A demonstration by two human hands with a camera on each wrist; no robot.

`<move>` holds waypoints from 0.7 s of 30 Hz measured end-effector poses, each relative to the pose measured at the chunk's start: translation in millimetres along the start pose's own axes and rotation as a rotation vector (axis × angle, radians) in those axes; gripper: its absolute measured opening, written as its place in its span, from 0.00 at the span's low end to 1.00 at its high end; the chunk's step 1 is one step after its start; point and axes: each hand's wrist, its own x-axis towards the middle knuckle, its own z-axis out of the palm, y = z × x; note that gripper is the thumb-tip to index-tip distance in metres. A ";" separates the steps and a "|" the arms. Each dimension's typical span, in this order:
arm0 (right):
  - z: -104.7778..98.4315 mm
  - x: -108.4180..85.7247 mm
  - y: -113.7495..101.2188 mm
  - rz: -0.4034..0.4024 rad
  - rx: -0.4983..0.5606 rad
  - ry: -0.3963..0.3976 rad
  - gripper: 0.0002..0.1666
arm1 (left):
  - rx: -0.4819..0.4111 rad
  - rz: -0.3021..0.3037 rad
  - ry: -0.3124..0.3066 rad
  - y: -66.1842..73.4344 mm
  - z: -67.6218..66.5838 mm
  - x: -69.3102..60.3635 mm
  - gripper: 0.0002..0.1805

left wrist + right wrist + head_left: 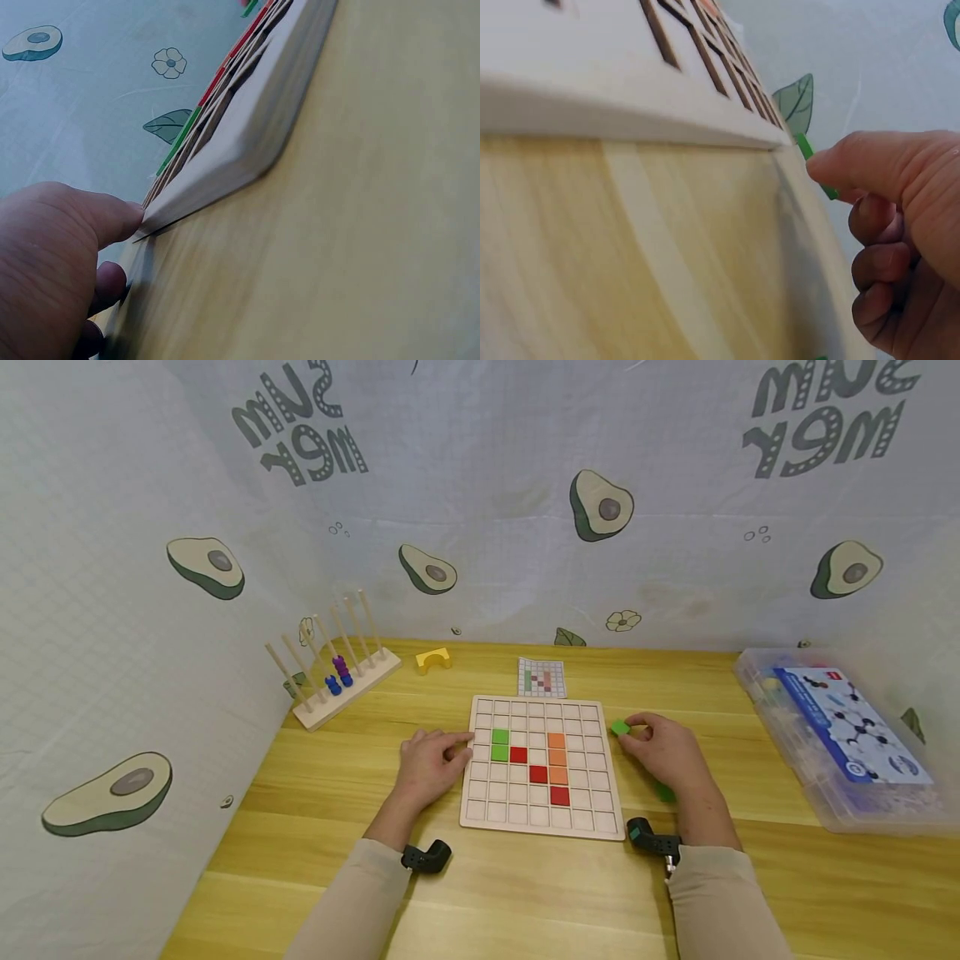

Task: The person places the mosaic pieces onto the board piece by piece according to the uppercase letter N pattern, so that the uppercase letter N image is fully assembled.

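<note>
My right hand (663,753) pinches a small green square tile (620,727) between thumb and forefinger, just off the right edge of a wooden grid board (480,814). In the right wrist view the same green tile (816,166) is seen edge-on at the thumb tip. My left hand (429,768) rests on the table with thumb and forefinger touching the board's left edge. On the board lie two green tiles (500,745), a diagonal of red tiles (538,774) and a column of orange tiles (557,757). Another green piece (665,792) lies partly hidden under my right wrist.
A printed pattern card (542,678) lies behind the board. At the back left stand a peg rack (348,689) with blue and purple beads and a yellow arch block (433,661). A clear plastic box (810,777) with a blue booklet sits at the right.
</note>
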 end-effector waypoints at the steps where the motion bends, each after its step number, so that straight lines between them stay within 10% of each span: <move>1: 0.0 0.0 -1.7 -0.008 0.007 0.003 0.27 | 0.000 0.001 0.001 -0.2 0.2 0.1 0.15; 21: 6.2 -8.9 -44.8 -0.184 0.126 -0.162 0.21 | -0.009 0.009 0.010 -1.5 1.4 0.6 0.15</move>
